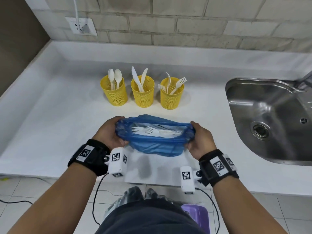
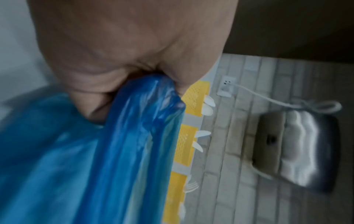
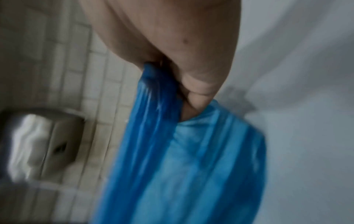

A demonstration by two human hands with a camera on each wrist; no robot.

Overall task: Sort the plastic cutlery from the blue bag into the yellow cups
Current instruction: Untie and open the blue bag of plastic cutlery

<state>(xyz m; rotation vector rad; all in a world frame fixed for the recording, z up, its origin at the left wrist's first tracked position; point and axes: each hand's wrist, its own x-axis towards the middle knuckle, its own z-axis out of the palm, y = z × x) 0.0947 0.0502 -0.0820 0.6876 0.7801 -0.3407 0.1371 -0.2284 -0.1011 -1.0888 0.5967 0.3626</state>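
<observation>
Fingers of the left hand and right hand clamp opposite ends of the blue bag, stretching its mouth wide above the near tabletop. White forks lie inside. Three yellow cups, already holding cutlery, stand farther back.

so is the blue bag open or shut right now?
Open. The left hand and right hand grip the blue bag at opposite ends, stretching its mouth wide; white cutlery shows inside.
</observation>
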